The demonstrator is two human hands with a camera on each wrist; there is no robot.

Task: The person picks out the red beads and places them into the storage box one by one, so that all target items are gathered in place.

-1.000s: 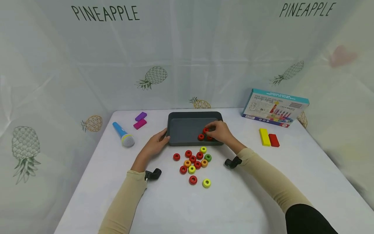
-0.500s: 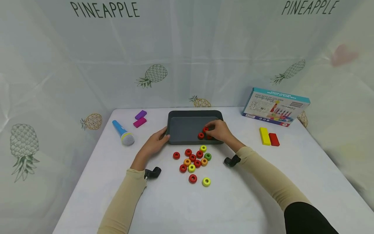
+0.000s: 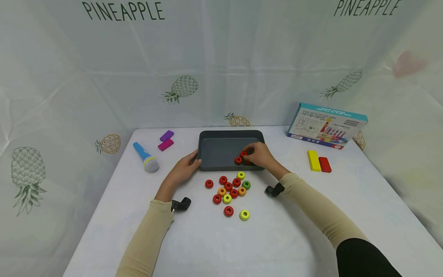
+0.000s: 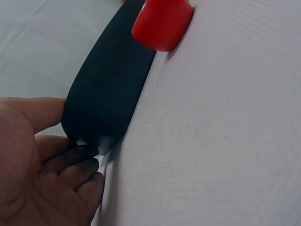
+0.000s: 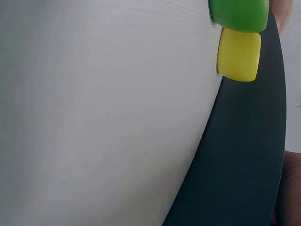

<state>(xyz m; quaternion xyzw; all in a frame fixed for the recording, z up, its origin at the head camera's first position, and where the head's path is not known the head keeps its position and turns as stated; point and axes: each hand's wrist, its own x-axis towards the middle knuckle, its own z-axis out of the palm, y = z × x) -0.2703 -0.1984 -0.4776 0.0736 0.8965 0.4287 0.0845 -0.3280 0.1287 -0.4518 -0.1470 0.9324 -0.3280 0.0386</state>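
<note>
A dark grey tray [image 3: 218, 152] lies at the back middle of the white table. My left hand [image 3: 181, 169] holds its left side, and in the left wrist view the thumb is at the rim with the fingers [image 4: 77, 174] bent against the tray's end. Over the tray's front right part, my right hand [image 3: 260, 156] pinches a red bead [image 3: 243, 154] with a hole through it. Another red bead [image 3: 238, 160] sits just left of the fingertips, and one more is partly hidden under the hand. The tray's wall mostly hides the right hand in the right wrist view.
Several red, orange, yellow and green beads [image 3: 228, 187] lie scattered before the tray. A blue toy microphone [image 3: 146, 157] and purple and pink blocks [image 3: 166, 145] are at left. At right are a yellow block [image 3: 313, 161], a red block [image 3: 324, 164] and a printed box [image 3: 326, 127].
</note>
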